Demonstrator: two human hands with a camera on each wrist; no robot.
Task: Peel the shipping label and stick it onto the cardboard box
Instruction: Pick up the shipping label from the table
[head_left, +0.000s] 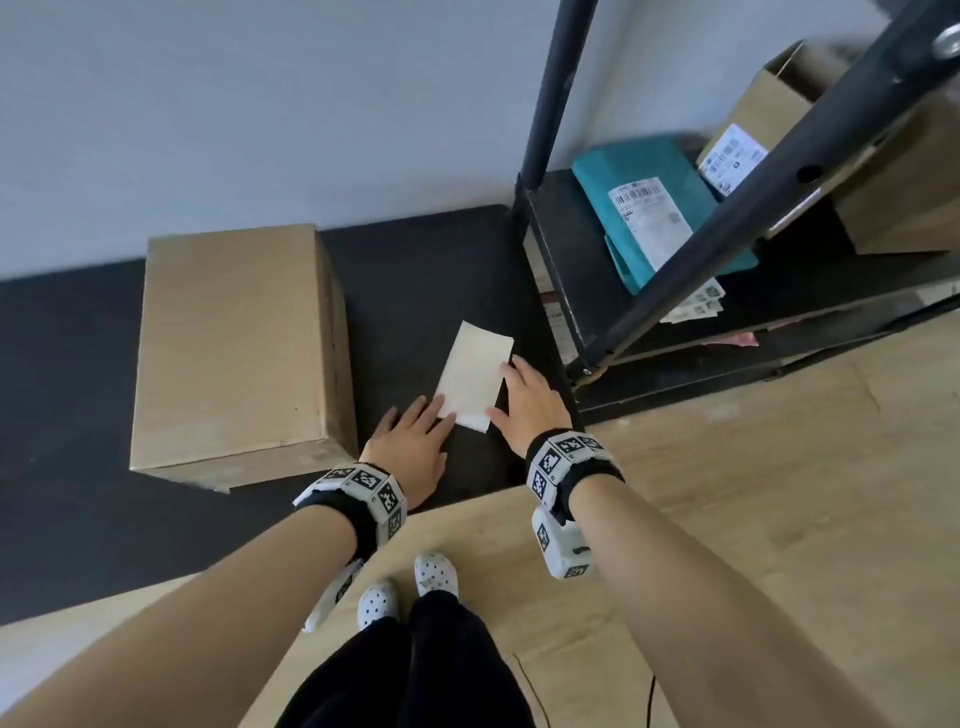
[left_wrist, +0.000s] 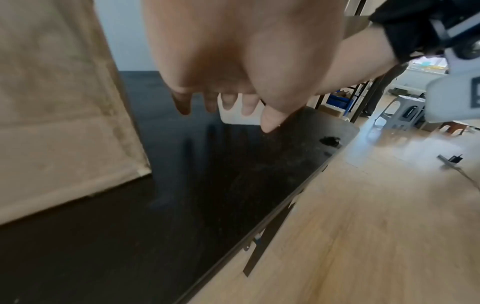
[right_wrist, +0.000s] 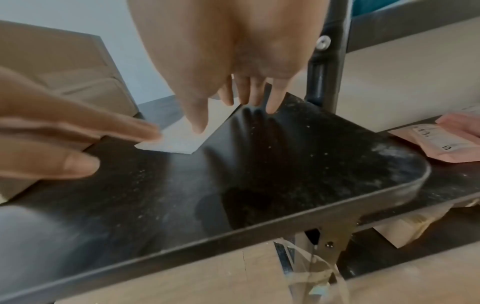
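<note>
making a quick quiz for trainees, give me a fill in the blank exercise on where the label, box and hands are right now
1. The shipping label lies flat on the ____ table.
2. The cardboard box stands to the ____ of the label.
3. The left hand touches the label's near corner with ____ fingers.
4. The teal parcel on the shelf rack already bears a ____.

Missing words: black; left; straight; label

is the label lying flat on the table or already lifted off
Flat. The shipping label lies spread on the black table, left hand fingertips on its near corner, right hand at its edge.
</note>
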